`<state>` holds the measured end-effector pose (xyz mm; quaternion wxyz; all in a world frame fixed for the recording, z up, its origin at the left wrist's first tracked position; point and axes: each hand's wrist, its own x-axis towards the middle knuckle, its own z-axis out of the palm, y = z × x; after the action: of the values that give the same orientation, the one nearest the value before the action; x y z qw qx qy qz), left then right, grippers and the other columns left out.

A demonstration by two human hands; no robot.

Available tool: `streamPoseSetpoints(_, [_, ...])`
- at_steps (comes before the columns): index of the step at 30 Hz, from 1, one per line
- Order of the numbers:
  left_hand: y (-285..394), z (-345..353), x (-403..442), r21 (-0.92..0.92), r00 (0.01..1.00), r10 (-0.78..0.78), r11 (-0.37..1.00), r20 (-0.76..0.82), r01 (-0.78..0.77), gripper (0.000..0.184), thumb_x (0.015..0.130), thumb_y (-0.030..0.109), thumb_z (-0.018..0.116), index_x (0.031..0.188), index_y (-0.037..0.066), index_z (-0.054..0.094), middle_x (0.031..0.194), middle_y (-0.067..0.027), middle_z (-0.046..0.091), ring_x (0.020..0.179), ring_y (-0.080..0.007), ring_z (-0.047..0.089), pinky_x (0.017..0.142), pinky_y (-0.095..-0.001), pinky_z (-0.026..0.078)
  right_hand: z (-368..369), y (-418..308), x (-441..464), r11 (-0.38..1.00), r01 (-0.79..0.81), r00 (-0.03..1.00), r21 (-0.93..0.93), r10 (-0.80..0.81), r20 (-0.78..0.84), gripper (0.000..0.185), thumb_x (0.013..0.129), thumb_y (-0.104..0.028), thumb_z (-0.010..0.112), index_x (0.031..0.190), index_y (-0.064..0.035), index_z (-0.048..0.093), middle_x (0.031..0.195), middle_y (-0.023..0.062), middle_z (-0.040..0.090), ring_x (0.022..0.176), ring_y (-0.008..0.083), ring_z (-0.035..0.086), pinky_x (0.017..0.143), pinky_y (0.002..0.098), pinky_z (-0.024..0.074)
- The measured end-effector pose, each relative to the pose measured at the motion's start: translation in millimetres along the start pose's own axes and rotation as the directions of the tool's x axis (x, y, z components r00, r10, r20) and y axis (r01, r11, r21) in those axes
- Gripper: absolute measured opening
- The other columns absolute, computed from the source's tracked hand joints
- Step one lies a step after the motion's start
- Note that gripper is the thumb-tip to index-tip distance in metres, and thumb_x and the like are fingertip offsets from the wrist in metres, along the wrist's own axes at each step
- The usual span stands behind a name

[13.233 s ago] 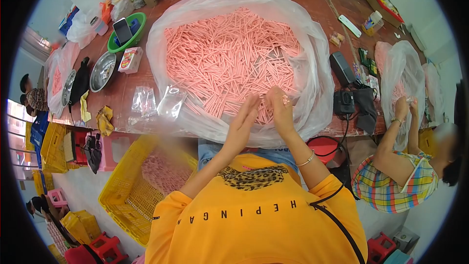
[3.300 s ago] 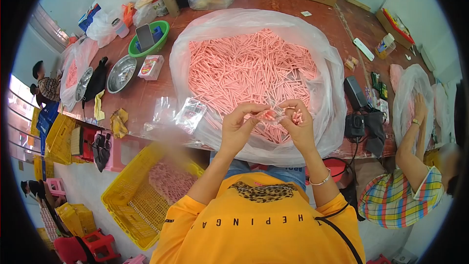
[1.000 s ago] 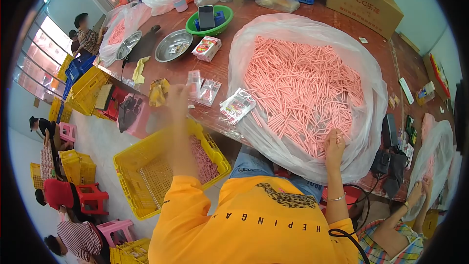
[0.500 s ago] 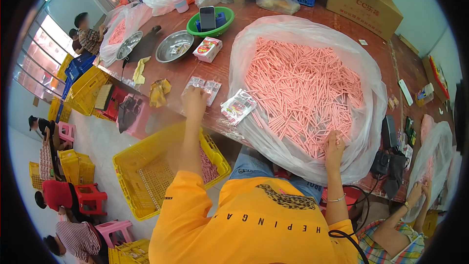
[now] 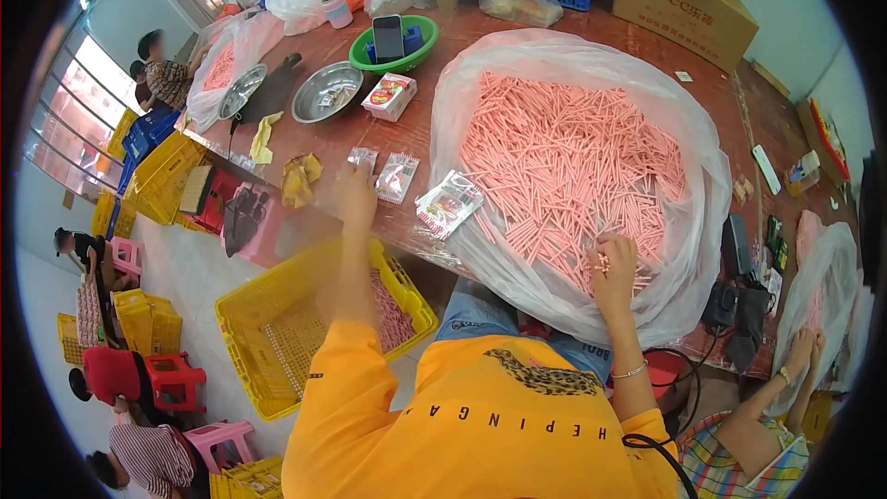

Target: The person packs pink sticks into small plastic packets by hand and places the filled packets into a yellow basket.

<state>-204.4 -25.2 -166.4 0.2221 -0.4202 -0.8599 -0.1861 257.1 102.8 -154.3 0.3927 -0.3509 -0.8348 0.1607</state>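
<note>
Though near packets [image 5: 397, 177], left hand [image 5: 355, 198] blurry.

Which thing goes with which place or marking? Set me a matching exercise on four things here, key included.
Column one:
1. Left hand
2. Phone
3. Right hand
4. Cardboard box

Column two:
A. At the pink sticks
B. Marked with the letters CC
C. Beside the flat packets
D. In the green basin

Pairs: 1-C, 2-D, 3-A, 4-B
</note>
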Motion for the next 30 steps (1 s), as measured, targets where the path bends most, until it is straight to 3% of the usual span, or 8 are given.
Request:
streamPoseSetpoints(4, [7,5,9,-0.068,0.997,0.025,0.997,-0.076,-0.031,0.021,0.077,0.023,0.077,0.087,0.006,0.071,0.093,-0.0131,0.064,0.094,-0.0349,0.06,0.079,-0.0494,0.046,-2,8,-2,0.997,-0.058,0.996,0.051,0.054,0.073,0.027,0.079,-0.015,0.075,0.095,-0.0017,0.058,0.107,0.0149,0.059,0.107,0.0351,0.052,0.094,0.0453,0.0406])
streamPoseSetpoints(7, [12,13,11,-0.077,0.99,0.006,0.997,0.143,0.005,0.024,0.075,0.023,0.079,0.08,0.003,0.067,0.084,-0.0136,0.065,0.08,-0.0352,0.062,0.072,-0.0459,0.049,-18,-12,7,0.994,-0.097,0.992,0.06,0.091,0.091,0.047,0.075,-0.021,0.08,0.112,-0.0017,0.057,0.124,0.0168,0.055,0.124,0.0372,0.046,0.106,0.0465,0.0366])
streamPoseSetpoints(10, [17,14,17,-0.365,0.972,-0.056,0.921,0.228,0.139,0.027,0.074,0.02,0.08,0.074,0.0,0.061,0.073,-0.0123,0.062,0.065,-0.0282,0.06,0.062,-0.0389,0.049,-34,-21,14,0.992,-0.105,0.984,0.068,0.094,0.149,0.061,0.073,-0.023,0.082,0.123,-0.0017,0.054,0.137,0.0171,0.048,0.135,0.038,0.037,0.114,0.0465,0.0302])
streamPoseSetpoints(13, [25,5,10,-0.662,0.969,-0.19,0.708,0.155,0.245,0.022,0.079,0.013,0.077,0.076,0.002,0.058,0.071,-0.005,0.06,0.062,-0.0144,0.056,0.058,-0.0295,0.046,-45,-21,19,0.995,-0.078,0.996,0.067,0.074,0.057,0.054,0.074,-0.021,0.081,0.119,-0.0015,0.057,0.129,0.016,0.054,0.129,0.0356,0.044,0.11,0.0441,0.0347])
streamPoseSetpoints(17, [66,-33,-2,-0.915,0.932,-0.192,0.21,0.308,0.345,0.014,0.087,0.006,0.07,0.086,0.009,0.056,0.077,0.003,0.059,0.065,-0.0032,0.053,0.058,-0.0204,0.042,-47,-29,23,0.952,-0.205,0.975,0.229,0.177,0.135,0.045,0.077,-0.017,0.079,0.114,-0.0016,0.06,0.115,0.0118,0.061,0.115,0.0282,0.056,0.101,0.039,0.0427])
streamPoseSetpoints(22, [200,-98,-37,-0.837,0.836,0.179,-0.093,0.518,0.539,0.015,0.088,0.002,0.067,0.099,0.005,0.057,0.097,-0.0033,0.065,0.092,-0.0098,0.061,0.081,-0.0244,0.049,-20,-82,41,0.723,-0.413,0.906,0.553,0.265,0.33,0.031,0.082,-0.011,0.075,0.109,-0.0008,0.062,0.104,0.007,0.064,0.098,0.0174,0.062,0.089,0.0314,0.0496])
streamPoseSetpoints(26, [257,-106,-61,-0.712,0.785,0.348,-0.338,0.513,0.615,0.025,0.091,0.002,0.064,0.115,0.002,0.054,0.108,-0.0071,0.065,0.098,-0.0125,0.062,0.087,-0.0271,0.05,-15,-82,42,0.458,-0.57,0.822,0.682,0.328,0.466,0.022,0.09,-0.012,0.068,0.109,-0.0006,0.066,0.093,0.0012,0.064,0.086,0.0082,0.061,0.08,0.0247,0.0503])
streamPoseSetpoints(30, [271,-102,-64,-0.642,0.739,0.41,-0.372,0.535,0.671,0.03,0.095,0.004,0.061,0.123,-0.001,0.053,0.113,-0.0083,0.065,0.103,-0.0131,0.062,0.091,-0.0272,0.049,-35,-62,33,0.515,-0.565,0.825,0.644,0.352,0.442,0.019,0.096,-0.014,0.063,0.108,-0.0003,0.068,0.085,-0.0022,0.062,0.081,0.0035,0.061,0.069,0.0205,0.0491])
